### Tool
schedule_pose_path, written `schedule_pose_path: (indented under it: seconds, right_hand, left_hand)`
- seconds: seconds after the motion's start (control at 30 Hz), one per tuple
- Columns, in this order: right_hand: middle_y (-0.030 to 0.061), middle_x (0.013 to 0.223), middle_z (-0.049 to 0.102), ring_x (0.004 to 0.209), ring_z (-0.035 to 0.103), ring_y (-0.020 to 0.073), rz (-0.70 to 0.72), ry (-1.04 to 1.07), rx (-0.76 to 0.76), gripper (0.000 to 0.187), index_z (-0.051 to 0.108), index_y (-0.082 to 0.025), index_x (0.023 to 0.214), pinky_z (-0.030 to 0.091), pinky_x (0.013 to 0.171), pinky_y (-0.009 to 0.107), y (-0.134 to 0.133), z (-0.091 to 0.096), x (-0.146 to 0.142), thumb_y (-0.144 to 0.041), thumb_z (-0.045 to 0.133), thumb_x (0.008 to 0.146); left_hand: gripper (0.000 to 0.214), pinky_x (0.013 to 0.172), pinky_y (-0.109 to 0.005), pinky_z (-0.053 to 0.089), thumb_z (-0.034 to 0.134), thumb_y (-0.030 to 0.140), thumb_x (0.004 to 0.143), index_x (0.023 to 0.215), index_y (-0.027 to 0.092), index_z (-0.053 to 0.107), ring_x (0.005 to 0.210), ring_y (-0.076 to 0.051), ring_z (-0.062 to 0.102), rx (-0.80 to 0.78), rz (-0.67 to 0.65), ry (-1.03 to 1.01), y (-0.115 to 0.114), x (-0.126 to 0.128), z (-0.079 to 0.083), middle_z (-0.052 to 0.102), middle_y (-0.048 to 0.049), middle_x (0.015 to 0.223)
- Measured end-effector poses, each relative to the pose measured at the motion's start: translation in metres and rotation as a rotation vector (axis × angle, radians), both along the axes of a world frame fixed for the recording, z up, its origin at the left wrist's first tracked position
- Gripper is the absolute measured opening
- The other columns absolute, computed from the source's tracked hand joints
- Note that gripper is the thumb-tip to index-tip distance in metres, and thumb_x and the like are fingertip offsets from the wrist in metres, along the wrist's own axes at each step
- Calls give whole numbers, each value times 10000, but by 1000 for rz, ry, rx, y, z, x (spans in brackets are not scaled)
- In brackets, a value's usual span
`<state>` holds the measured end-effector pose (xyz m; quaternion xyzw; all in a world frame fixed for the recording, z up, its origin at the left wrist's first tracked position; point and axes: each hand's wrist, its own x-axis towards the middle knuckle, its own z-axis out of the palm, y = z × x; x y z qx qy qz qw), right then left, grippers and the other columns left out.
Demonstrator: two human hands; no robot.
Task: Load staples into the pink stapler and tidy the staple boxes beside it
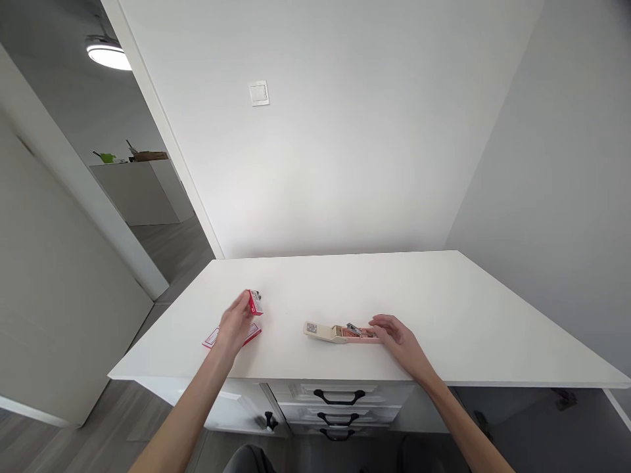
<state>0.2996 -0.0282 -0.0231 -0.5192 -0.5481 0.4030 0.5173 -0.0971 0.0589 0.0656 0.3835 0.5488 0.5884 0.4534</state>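
My left hand (235, 323) is closed around a small red box (255, 302), held a little above the white desk (444, 315). Beneath that hand lies a flat red-and-white card or box sleeve (213, 337). My right hand (394, 334) rests on the desk with its fingers touching the right end of an opened beige and pink stapler (340, 332), which lies flat with its metal insides showing.
The desk stands in a corner, against a white wall behind and a grey wall at the right. Drawers with black handles (339, 397) sit below its front edge. A doorway at the left leads to another room with a counter (133, 190).
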Motion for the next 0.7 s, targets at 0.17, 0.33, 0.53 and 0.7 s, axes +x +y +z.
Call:
schedule_pose_path:
  seconds: [0.17,0.33,0.53,0.7]
  right_hand:
    - [92,1249,716,1186,670,272,8,6,-12,397,638,-261,1169,502,1055,442,0,-3,2,-579,628,930]
    - [71,1306,694,1228,642,280,16,-165,-5,368,647,-286,1189,496,1057,454,-3,-2,2,-541,645,924]
    - [61,1301,690,1224,636,277,76,-321,46,344,663,-304,1208,515,1034,443,-5,-5,-2,-497,648,924]
    - [80,1283,685,1224,621,294,-16,-371,76,334,663,-298,1204,514,1031,486,-2,-13,-1,-504,599,949]
  left_hand:
    - [172,787,-272,598,673,252,968,1107,173,737,904,-154,689,-68,-222,-396,-26,29,-18,719,-96,1150]
    - [171,874,-232,565,701,233,953,1096,156,758,991,-145,688,-102,-198,-408,-41,42,-45,738,-98,1146]
    - [446,1030,-358,497,712,493,917,1276,233,662,1125,-208,675,38,-255,37,-50,48,-56,701,-89,1267]
    - [413,952,-369,531,636,526,938,1233,238,629,1139,-234,658,188,-329,400,-56,63,-55,679,-95,1287]
